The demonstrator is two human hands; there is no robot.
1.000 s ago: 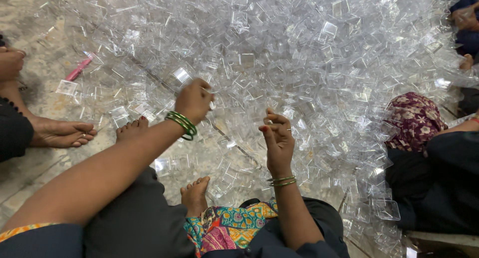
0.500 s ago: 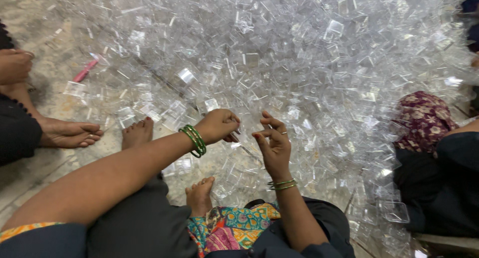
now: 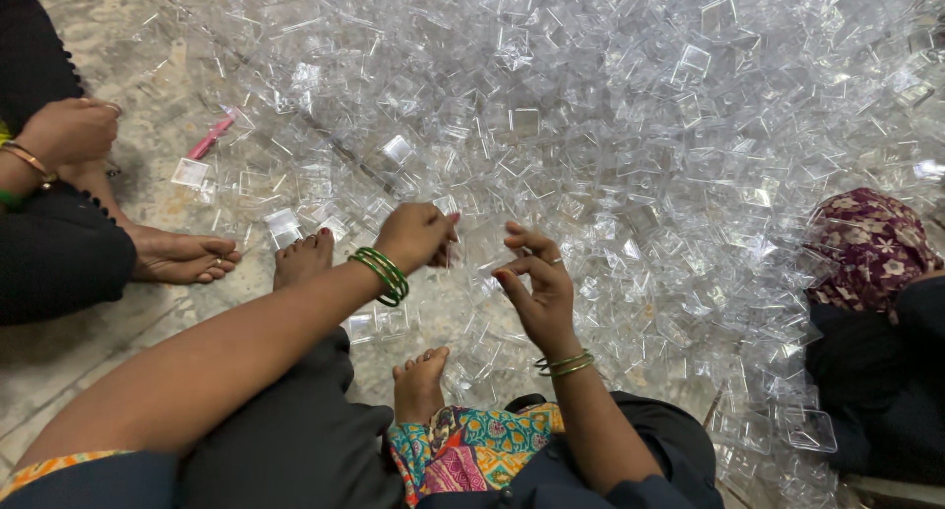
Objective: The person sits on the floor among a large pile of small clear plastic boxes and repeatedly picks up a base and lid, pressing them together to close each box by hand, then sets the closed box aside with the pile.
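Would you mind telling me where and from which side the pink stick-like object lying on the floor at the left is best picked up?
Pinch the pink stick across its narrow width near the middle, coming from above. It lies flat and slanted on the stone floor at the edge of the clear plastic pieces, so its long sides are open, probably easiest for the left hand.

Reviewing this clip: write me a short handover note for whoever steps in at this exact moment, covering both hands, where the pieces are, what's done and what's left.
Left hand: closed around a small clear plastic piece, green bangles at the wrist.
Right hand: fingers curled and open, close beside the left, nothing clearly gripped.
Pieces: a huge heap of clear plastic boxes covers the floor ahead; loose ones lie by the feet. A pink tool lies on the stone floor at left.
Other people sit at left and right edges.
Done: no sorted or finished pile is visible.
Left: practically the whole heap.
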